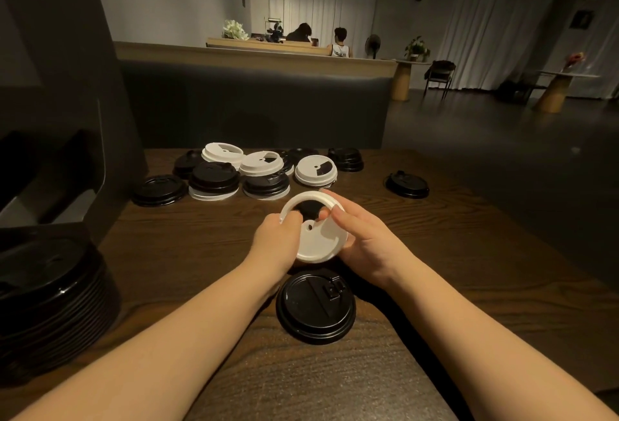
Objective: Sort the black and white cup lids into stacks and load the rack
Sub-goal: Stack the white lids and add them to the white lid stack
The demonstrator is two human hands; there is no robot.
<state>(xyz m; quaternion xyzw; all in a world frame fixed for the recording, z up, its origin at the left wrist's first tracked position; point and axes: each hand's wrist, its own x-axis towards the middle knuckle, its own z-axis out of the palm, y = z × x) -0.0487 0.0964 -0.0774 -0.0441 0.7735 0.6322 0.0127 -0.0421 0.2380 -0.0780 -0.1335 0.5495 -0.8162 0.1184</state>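
Both hands hold a white lid (318,239) tilted above the wooden table (435,253). My left hand (276,239) grips its left rim with curled fingers, and my right hand (365,246) holds its right side, thumb on top. A dark part shows through the lid's opening. Just below the hands a single black lid (315,306) lies flat. Farther back sits a mixed heap of black and white lids (254,172). A lone black lid (406,184) lies to the right. A tall stack of black lids (50,303) stands at the near left.
A dark rack or holder (53,179) stands at the left edge of the table. A dark bench back (254,102) runs behind the table. Two people sit far off at a counter. Open floor lies to the right.
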